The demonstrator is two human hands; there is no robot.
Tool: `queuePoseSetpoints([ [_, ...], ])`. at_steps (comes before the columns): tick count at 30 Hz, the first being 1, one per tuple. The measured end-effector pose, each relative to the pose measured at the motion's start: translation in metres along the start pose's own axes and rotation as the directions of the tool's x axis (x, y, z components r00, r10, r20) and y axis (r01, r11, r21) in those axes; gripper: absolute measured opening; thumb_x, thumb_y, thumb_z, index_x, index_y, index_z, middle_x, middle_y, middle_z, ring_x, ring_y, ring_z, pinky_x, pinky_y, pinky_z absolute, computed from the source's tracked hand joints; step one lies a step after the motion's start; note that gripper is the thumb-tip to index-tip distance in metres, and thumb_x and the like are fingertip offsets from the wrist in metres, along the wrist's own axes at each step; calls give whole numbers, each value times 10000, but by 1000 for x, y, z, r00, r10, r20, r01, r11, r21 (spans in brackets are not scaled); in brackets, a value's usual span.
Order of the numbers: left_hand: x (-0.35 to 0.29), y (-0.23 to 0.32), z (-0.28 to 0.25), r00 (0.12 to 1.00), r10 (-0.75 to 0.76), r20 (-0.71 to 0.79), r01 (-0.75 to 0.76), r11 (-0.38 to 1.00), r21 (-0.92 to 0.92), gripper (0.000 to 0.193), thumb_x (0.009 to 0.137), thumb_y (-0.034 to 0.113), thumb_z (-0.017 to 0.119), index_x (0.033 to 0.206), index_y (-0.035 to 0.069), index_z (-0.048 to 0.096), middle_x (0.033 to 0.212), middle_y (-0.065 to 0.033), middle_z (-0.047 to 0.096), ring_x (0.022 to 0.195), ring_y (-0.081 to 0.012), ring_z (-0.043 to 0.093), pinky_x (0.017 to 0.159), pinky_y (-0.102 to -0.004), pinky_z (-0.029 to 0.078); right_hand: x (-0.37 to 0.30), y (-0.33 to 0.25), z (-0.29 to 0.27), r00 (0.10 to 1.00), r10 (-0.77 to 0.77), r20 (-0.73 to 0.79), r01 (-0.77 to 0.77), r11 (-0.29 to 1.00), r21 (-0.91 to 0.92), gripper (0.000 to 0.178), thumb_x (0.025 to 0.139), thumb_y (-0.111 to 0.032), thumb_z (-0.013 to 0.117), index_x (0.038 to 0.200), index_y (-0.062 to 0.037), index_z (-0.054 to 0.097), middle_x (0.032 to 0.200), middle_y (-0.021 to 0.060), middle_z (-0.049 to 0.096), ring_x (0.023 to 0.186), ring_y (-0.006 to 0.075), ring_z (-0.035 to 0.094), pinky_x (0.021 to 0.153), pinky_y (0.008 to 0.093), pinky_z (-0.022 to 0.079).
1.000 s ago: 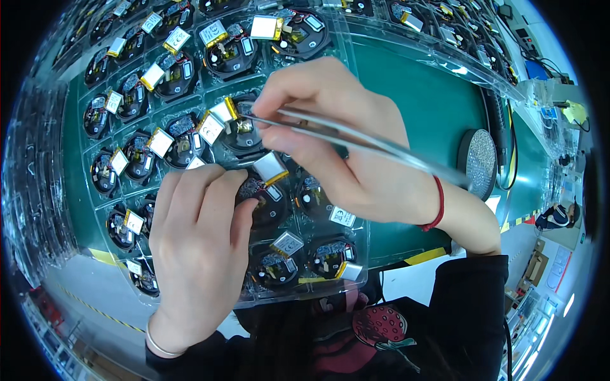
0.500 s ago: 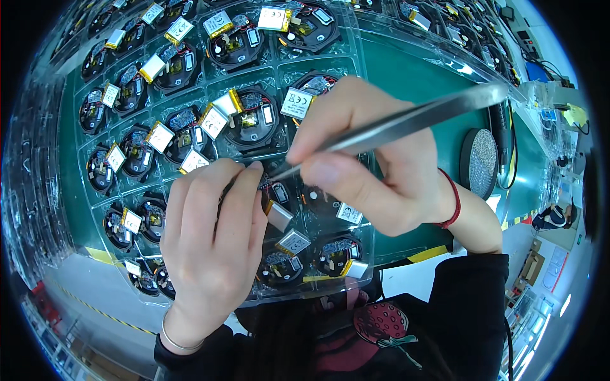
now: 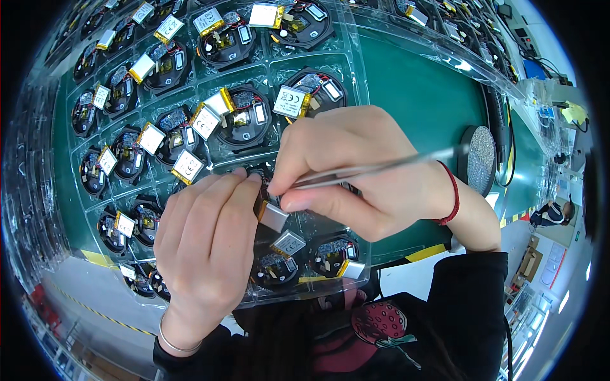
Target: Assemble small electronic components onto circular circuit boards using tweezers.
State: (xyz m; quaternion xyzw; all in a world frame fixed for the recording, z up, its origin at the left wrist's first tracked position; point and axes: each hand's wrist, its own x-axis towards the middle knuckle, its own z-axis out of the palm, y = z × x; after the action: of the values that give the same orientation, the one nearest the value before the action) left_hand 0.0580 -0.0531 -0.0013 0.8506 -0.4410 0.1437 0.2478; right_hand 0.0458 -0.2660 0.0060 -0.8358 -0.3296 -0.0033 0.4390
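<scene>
My right hand (image 3: pixel 375 171) is closed on a pair of metal tweezers (image 3: pixel 400 166), whose back end points to the right. The tips are hidden behind my fingers, over a round black housing (image 3: pixel 259 170). My left hand (image 3: pixel 206 238) has its bent fingers together, with the fingertips gripping that housing's edge. A silver pouch battery (image 3: pixel 274 218) sticks out beside my left fingers. Just below lies another silver battery (image 3: pixel 288 243), near a housing with a circuit board (image 3: pixel 275 271). The clear plastic tray (image 3: pixel 359 73) around them holds several such housings with batteries.
Green matting (image 3: pixel 406 82) covers the bench. A round black holder with a grainy silver top (image 3: pixel 481 162) stands at the right, beside a black cable. More clear trays (image 3: pixel 438 54) with parts lie at the far side. Farther right, a person (image 3: pixel 554 214) is visible.
The tray and its parts have shifted slightly left. My right hand has moved a little down and left, and the tweezers have tipped lower. My left hand keeps its hold.
</scene>
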Motion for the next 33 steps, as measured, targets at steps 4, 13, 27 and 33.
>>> queuePoseSetpoints([
  [4,2,-1,-2,998,55,31,-55,998,-11,201,711,-9,691,902,-54,650,917,-128,629,782,-268,656,647,-338,523,-3,0,3,994,75,-80,-73,997,33,116,859,-165,664,866,-52,641,772,55,618,650,251,609,559,329,449],
  [13,1,-3,-4,986,128,110,-132,991,23,209,708,14,662,895,-75,633,962,-153,597,804,-290,633,653,-352,524,-1,2,7,992,116,-46,-119,991,-61,133,868,-194,650,850,-63,631,745,58,596,663,267,599,561,354,438],
  [27,1,-6,-3,997,39,59,-31,992,-126,236,661,-59,671,896,-71,651,959,-141,626,838,-307,632,708,-362,535,-2,5,10,993,97,-73,-100,994,-41,155,870,-181,645,814,-39,613,707,73,583,615,272,583,531,344,435],
  [33,1,-7,-2,999,13,47,-5,985,-175,212,652,-73,683,863,-60,674,923,-122,650,844,-297,639,715,-356,538,-3,6,10,993,89,-79,-92,995,-38,155,870,-173,646,802,-38,608,711,72,589,612,267,584,526,337,433],
])
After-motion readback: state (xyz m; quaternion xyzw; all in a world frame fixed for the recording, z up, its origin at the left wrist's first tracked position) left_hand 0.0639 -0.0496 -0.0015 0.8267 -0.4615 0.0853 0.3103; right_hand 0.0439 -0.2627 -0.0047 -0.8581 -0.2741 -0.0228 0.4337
